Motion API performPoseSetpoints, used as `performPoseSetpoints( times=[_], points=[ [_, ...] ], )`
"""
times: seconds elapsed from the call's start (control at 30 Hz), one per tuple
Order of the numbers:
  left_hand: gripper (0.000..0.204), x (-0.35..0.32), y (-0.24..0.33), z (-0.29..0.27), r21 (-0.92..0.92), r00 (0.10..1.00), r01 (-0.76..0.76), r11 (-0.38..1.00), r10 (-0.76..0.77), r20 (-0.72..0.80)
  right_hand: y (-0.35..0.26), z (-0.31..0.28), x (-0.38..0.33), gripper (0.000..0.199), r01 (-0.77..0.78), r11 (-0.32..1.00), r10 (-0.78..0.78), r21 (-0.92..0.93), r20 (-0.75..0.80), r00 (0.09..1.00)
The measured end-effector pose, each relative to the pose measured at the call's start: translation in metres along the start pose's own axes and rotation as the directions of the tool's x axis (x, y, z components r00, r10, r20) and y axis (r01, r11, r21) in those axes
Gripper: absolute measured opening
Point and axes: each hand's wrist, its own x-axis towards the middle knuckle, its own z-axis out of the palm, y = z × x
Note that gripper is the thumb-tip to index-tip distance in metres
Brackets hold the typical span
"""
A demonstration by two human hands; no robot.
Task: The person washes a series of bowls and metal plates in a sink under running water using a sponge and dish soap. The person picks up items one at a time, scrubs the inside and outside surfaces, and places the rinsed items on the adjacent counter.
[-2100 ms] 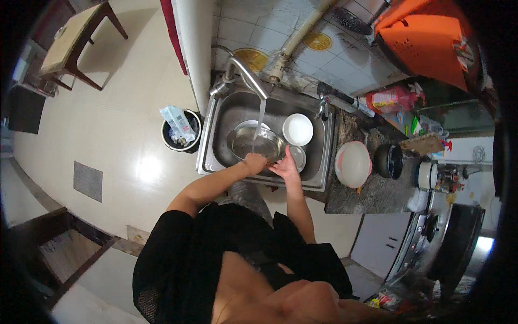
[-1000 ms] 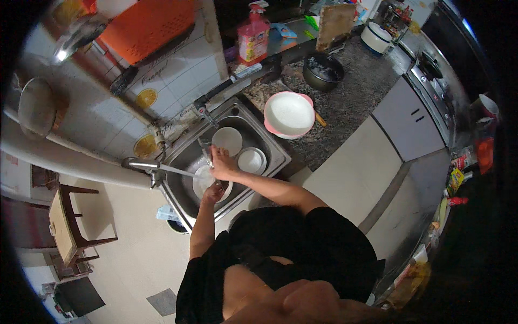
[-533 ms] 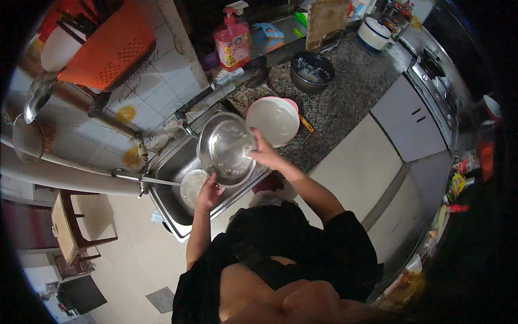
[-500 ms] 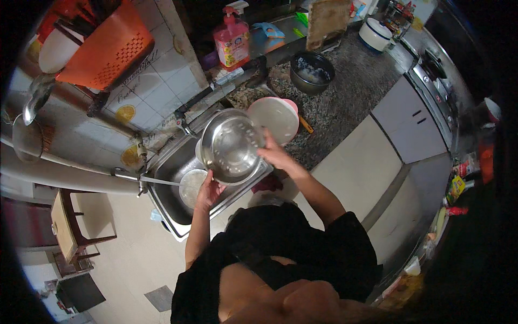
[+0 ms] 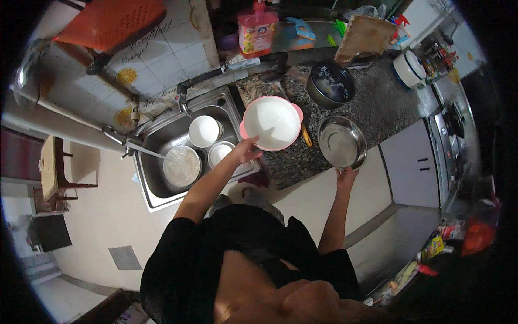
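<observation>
Right hand (image 5: pixel 346 176) grips steel bowl (image 5: pixel 341 144) at its 6 o'clock.
Left hand (image 5: pixel 246 152) loose, fingers parted, at pink-rimmed bowl (image 5: pixel 273 120)'s 7 o'clock; contact unclear.

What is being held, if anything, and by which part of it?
The right grip holds the metal bowl by its near rim. The left grip is at the edge of the pink-rimmed bowl; whether it holds it cannot be told.
</observation>
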Motion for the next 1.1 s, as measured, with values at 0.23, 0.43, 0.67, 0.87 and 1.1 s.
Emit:
performPoseSetpoints(
  times=[0.23,0.43,0.67,0.87,1.1],
  points=[
    [0.034,0.039,-0.014,-0.021,-0.069,0.996,-0.073,0.995,0.069,-0.057,0.035,0.012,0.036,0.056,-0.16,0.982,0.168,0.098,-0.081,0.982],
    [0.029,-0.082,-0.006,-0.015,-0.29,0.981,-0.06,0.955,0.004,-0.192,0.058,-0.006,0.07,0.054,-0.144,0.933,0.108,-0.331,-0.127,0.986],
    [0.046,-0.201,-0.042,-0.139,-0.267,0.938,-0.247,0.932,0.161,-0.307,0.039,0.054,-0.011,0.044,0.199,0.67,-0.414,-0.716,-0.137,0.9],
    [0.056,-0.265,-0.058,-0.233,-0.043,0.795,-0.344,0.938,0.266,-0.546,0.111,0.155,-0.109,0.028,0.741,0.566,-0.307,-0.362,0.741,0.597],
    [0.069,-0.297,-0.028,-0.272,-0.015,0.715,-0.337,0.941,0.246,-0.654,0.248,0.276,-0.271,0.037,0.53,0.6,0.649,-0.599,0.752,0.116]
  ],
)
